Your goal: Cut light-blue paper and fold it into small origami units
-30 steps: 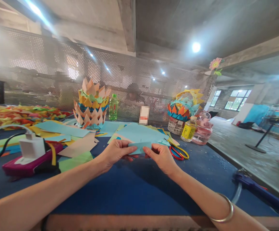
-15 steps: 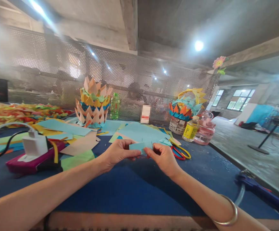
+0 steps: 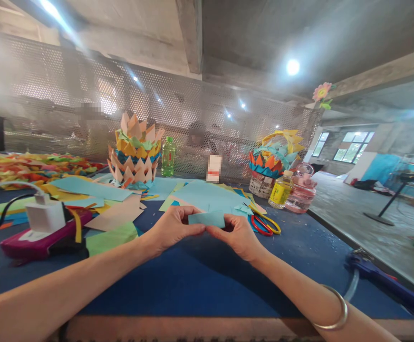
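Between both hands, above the dark blue tabletop (image 3: pixel 192 285), is a small light blue piece of paper (image 3: pixel 207 219). My left hand (image 3: pixel 176 227) pinches its left end, thumb along the lower edge. The right end is pinched by my right hand (image 3: pixel 237 235), whose thumb also lies under the lower edge, the two thumb tips nearly meeting. Behind the hands lie larger light blue sheets (image 3: pixel 207 194). Just right of my right hand rest scissors (image 3: pixel 265 224) with red and yellow handles.
Layered paper crafts stand at left (image 3: pixel 135 154) and right (image 3: pixel 274 159). A green bottle (image 3: pixel 168 156), a yellow-labelled bottle (image 3: pixel 281 190) and a pink jug (image 3: pixel 300 192) stand near them. A purple power strip (image 3: pixel 46 237) with a white charger lies left; a blue glue gun (image 3: pixel 381 278) lies right.
The right thumb has moved from the front of the paper down to its lower edge, beside the left thumb. The paper now shows as a smooth narrow strip. The view has shifted slightly.
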A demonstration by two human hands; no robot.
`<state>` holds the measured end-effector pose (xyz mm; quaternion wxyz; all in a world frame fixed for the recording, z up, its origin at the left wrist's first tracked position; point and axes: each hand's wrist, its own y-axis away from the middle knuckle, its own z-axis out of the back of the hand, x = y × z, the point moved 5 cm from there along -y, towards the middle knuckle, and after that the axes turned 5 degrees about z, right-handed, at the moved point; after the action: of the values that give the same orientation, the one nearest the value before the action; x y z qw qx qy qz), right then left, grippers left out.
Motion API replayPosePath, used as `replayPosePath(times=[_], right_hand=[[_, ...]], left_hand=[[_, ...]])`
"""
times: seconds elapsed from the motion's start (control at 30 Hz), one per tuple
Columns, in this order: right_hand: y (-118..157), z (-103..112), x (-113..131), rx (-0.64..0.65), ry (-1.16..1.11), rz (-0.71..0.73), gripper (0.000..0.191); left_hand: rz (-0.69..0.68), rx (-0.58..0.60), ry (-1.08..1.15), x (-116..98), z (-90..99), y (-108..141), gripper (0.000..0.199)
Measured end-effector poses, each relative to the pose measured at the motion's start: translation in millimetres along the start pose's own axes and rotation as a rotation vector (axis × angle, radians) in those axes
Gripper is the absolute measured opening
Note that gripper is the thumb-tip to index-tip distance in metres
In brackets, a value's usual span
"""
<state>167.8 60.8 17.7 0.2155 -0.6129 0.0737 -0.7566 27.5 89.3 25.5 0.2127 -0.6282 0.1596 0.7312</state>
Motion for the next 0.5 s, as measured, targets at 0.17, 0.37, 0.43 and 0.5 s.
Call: replayPosePath(times=[0.17,0.37,0.43,0.5], right_hand=[[-1,2,-2,-0.008,0.029,-0.027,0.031],[-3,12,-7,-0.038,0.087,-0.037,0.031],[-4,16,-8,-0.055,0.12,-0.031,0.032],[-4,18,-7,-0.054,0.139,-0.021,0.033]], left_hand=[[-0.01,-0.008,-0.024,-3,0.0,0,0.026],[0.005,-0.072,-0.112,-6,6.9,-2,0.026],[0.014,-0.086,-0.111,-5,9.8,-3,0.028],[0.013,-0.082,-0.099,-3,11.6,-4,0.032]])
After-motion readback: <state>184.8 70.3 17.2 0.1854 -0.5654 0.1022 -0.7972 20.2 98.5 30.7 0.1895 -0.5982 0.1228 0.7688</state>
